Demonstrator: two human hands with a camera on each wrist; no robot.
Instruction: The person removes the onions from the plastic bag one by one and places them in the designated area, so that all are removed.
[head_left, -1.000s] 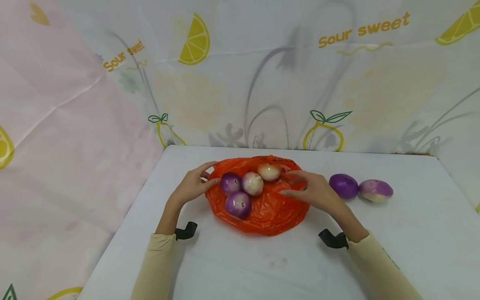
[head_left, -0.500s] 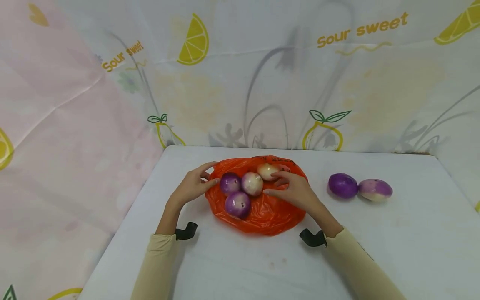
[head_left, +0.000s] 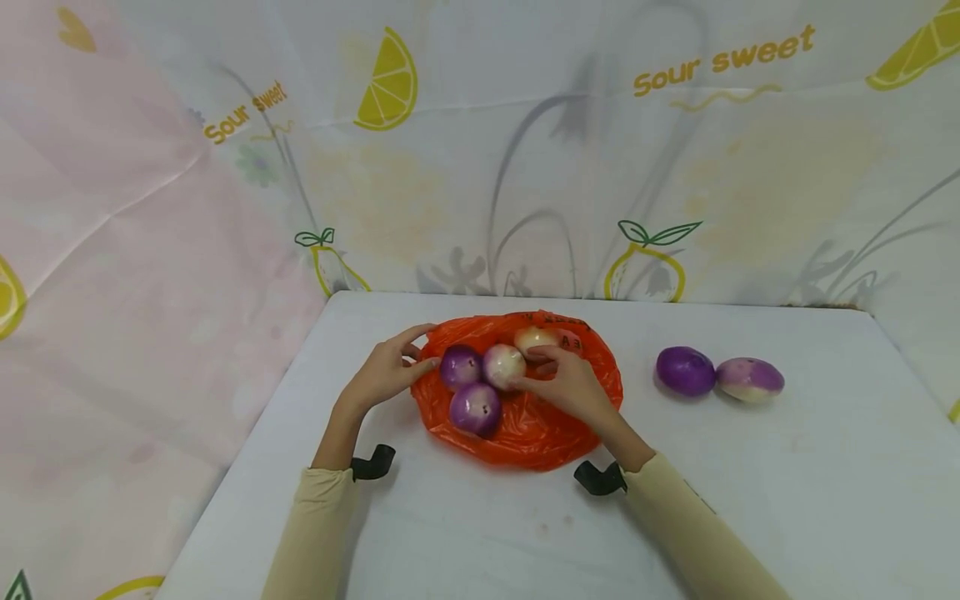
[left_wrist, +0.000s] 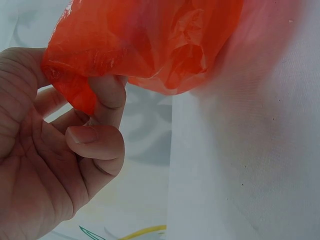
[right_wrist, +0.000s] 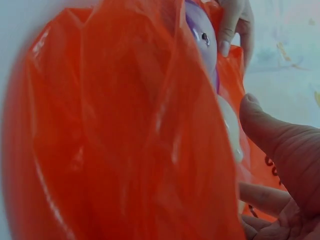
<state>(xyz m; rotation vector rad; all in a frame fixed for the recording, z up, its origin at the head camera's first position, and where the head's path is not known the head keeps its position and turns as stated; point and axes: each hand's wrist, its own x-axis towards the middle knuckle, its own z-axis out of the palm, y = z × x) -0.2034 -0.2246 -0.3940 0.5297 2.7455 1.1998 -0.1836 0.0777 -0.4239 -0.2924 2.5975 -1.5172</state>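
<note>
An orange-red plastic bag (head_left: 540, 425) lies spread with its mouth up, several glossy purple-and-white turnips inside. The left rim of the bag is pinched by my left hand (head_left: 384, 371); in the left wrist view the film (left_wrist: 150, 45) passes between its fingers. My right hand (head_left: 573, 387) reaches over the bag's right part, its thumb and fingers apart. Its thumb tip is close to a whitish turnip (head_left: 505, 367), and its fingers are at a pale one (head_left: 536, 340) farther back. In the right wrist view, the bag side hides most of the turnips.
Two more purple turnips, one darker (head_left: 686, 372) and one paler (head_left: 750, 380), lie side by side on the white table (head_left: 465, 533), right of the bag. Behind stands a fabric backdrop (head_left: 480, 167) with lemon prints. A black curved mount (head_left: 372, 462) sits at the left wrist.
My right hand has moved left across the bag from its right edge, coming close to the whitish turnips. My left hand keeps its hold on the rim, unmoved.
</note>
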